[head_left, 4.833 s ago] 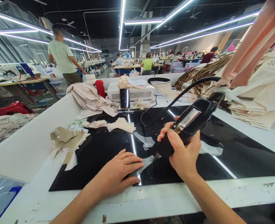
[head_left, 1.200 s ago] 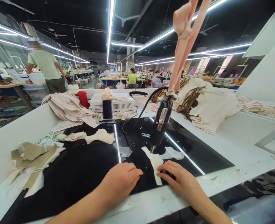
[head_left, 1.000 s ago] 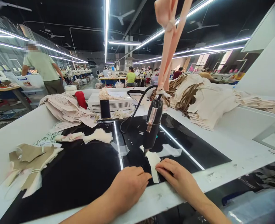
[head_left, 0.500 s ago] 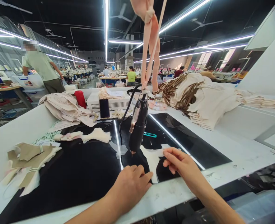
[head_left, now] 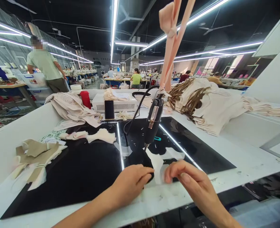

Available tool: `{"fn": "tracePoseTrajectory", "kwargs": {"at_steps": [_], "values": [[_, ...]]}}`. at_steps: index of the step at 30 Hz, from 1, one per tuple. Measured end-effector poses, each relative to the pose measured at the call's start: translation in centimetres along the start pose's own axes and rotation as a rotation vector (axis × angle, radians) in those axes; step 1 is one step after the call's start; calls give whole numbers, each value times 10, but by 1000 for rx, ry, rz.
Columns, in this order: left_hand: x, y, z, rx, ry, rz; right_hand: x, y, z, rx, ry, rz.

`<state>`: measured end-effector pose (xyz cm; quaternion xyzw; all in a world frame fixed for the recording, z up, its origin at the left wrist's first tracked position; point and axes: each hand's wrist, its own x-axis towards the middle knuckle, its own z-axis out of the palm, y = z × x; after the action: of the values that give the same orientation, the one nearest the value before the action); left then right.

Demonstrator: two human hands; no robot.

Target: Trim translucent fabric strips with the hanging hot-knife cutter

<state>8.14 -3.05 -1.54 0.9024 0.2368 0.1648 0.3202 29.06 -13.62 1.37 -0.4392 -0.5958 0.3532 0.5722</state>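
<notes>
A white fabric piece [head_left: 157,163] lies on the black board [head_left: 87,183]. My left hand [head_left: 132,183] rests at its left edge, with thumb and index finger closed at the edge. My right hand [head_left: 192,179] is at the right, thumb apart from curled fingers; its fingertips are blurred beside a translucent scrap [head_left: 164,173]. A black pen-shaped power tool [head_left: 153,122] hangs from knotted pink fabric strips [head_left: 170,47]; its pointed tip is at the fabric's upper left corner. Another translucent piece [head_left: 174,153] lies behind my right hand.
Light fabric pieces [head_left: 102,136] and tan-and-white bundles [head_left: 39,155] lie at left. A turquoise cutter [head_left: 157,138] is behind the tool. A phone [head_left: 109,109] leans on a white box [head_left: 125,105]. Fabric stacks [head_left: 220,104] fill the back right. A person [head_left: 43,65] stands beyond.
The view has shifted, and the tool now tilts with its tip at the fabric's upper corner. My right hand has moved down and nearer, away from the fabric's right arm.
</notes>
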Motion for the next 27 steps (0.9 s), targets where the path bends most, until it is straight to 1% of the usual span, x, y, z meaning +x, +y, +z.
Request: {"fn": "tracePoseTrajectory", "kwargs": {"at_steps": [2, 4, 7, 10, 12, 14, 17, 22, 27], "values": [[-3, -2, -9, -334, 41, -93, -3, 1, 11, -6, -43, 21], [-7, -3, -15, -643, 52, -162, -4, 3, 22, -25, -76, 50], [-16, -1, -21, -835, -1, -216, -3, 6, 36, -66, -124, 95], [-26, 2, -26, -980, -48, -318, -1, 7, 49, -90, -166, 127], [-33, 2, -31, -1009, -31, -381, 1, 8, 56, -68, -166, 170], [-41, -1, -39, -966, 16, -425, 3, 10, 61, -24, -132, 249], [-54, -9, -51, -890, 73, -455, 5, 17, 64, 20, -100, 358], [-74, -17, -65, -826, 142, -504, 6, 28, 71, -37, -202, 472], [-87, -14, -72, -807, 198, -555, 8, 27, 85, -88, -203, 503]]}}
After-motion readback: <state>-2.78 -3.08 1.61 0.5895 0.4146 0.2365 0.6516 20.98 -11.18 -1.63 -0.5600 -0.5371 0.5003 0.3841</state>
